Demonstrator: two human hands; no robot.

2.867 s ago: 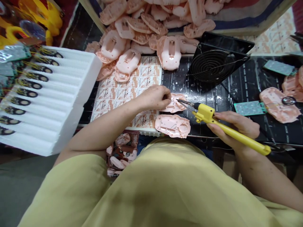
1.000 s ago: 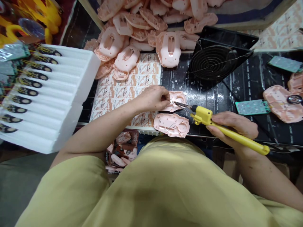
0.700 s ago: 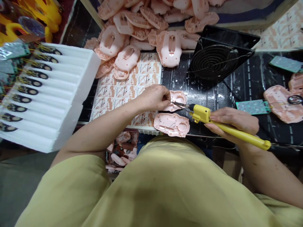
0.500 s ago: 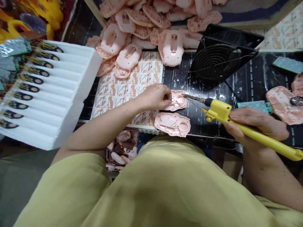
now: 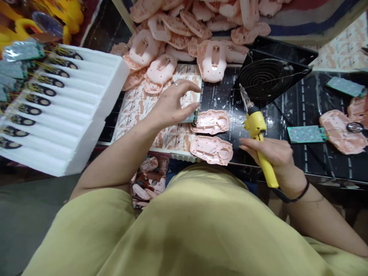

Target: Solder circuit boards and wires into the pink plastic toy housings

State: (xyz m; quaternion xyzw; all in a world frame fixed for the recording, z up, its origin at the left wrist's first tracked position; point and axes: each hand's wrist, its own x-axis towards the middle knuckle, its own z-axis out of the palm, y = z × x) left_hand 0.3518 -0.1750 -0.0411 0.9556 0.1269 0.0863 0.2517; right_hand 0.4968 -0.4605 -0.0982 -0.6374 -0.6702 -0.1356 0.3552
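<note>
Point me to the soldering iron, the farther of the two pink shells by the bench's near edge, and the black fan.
soldering iron [image 5: 255, 124], head view, on its yellow head behind the metal tip.
pink shell [image 5: 211, 122], head view, middle of its open inside.
fan [image 5: 266, 78], head view, on the wire grille.

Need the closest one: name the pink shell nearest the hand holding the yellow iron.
The pink shell nearest the person's body, left of the right hand gripping the soldering iron; others lie farther off.

Yellow soldering iron [image 5: 259, 142], pink plastic shells [image 5: 211, 122], black fan [image 5: 260, 78], white foam tray [image 5: 83, 96]
</note>
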